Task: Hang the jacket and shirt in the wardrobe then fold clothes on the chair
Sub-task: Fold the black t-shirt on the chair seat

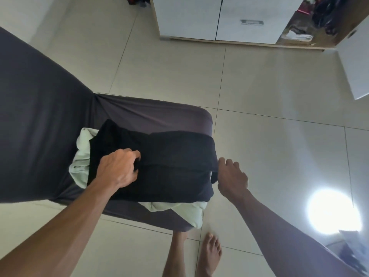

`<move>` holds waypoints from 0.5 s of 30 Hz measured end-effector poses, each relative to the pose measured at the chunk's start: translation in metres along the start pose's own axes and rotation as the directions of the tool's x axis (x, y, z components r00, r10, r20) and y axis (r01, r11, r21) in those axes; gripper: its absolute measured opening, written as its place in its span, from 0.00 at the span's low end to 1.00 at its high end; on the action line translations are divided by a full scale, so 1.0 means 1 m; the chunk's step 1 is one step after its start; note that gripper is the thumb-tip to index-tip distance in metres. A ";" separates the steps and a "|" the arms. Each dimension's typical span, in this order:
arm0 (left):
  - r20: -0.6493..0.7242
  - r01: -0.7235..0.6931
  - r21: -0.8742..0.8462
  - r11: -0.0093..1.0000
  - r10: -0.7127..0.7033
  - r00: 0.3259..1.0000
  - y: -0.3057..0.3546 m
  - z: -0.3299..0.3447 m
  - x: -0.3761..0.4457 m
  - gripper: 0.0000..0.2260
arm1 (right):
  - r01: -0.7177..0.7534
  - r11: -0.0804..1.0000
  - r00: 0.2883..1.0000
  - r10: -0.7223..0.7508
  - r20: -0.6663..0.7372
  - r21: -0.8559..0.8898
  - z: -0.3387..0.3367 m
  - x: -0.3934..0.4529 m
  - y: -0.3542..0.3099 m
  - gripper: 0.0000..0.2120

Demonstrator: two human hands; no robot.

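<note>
Two garments on grey fabric-covered chair (159, 114). Black cloth garment (175, 156): part-folded, left hand (117, 168) pinching its middle crease, right hand (232, 178) curled at the far edge, hold unclear. Pale green crumpled garment (79, 162): beneath the grip, unfolded. White wardrobe (189, 17): beyond, door open. Hanging judged done, folding underway.

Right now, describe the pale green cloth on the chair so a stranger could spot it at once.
Find the chair in the dark grey fabric cover on the tiled floor. On its seat lies a folded black garment under the left hand. The pale green cloth is crumpled beneath that, showing at two edges, the only light fabric there.
</note>
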State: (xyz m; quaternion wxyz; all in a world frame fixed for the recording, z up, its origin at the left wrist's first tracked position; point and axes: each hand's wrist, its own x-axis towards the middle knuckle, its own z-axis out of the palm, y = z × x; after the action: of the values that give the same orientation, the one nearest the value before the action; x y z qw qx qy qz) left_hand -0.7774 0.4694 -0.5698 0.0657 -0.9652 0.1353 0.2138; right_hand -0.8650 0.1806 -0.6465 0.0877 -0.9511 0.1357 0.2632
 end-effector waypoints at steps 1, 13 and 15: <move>-0.022 0.010 -0.004 1.000 -0.010 1.000 0.001 0.001 -0.002 0.16 | 0.001 1.000 1.000 0.000 -0.007 0.029 -0.002 -0.002 -0.006 0.22; -0.058 0.088 -0.493 0.865 -0.134 0.989 -0.023 -0.003 -0.039 0.13 | 0.632 0.773 0.774 -0.624 -0.107 0.055 -0.041 -0.013 -0.143 0.42; 0.175 0.156 -0.560 0.814 -0.068 0.982 -0.032 -0.007 -0.041 0.18 | 0.654 0.756 0.756 -0.654 -0.031 0.002 -0.039 -0.012 -0.160 0.43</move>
State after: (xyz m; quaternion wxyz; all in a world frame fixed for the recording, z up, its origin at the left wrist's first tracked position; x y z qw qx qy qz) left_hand -0.8007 0.5080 -0.5437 -0.2039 -0.9284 0.0029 0.3108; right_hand -0.8073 0.3260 -0.5924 0.1781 -0.9418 -0.2018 0.2015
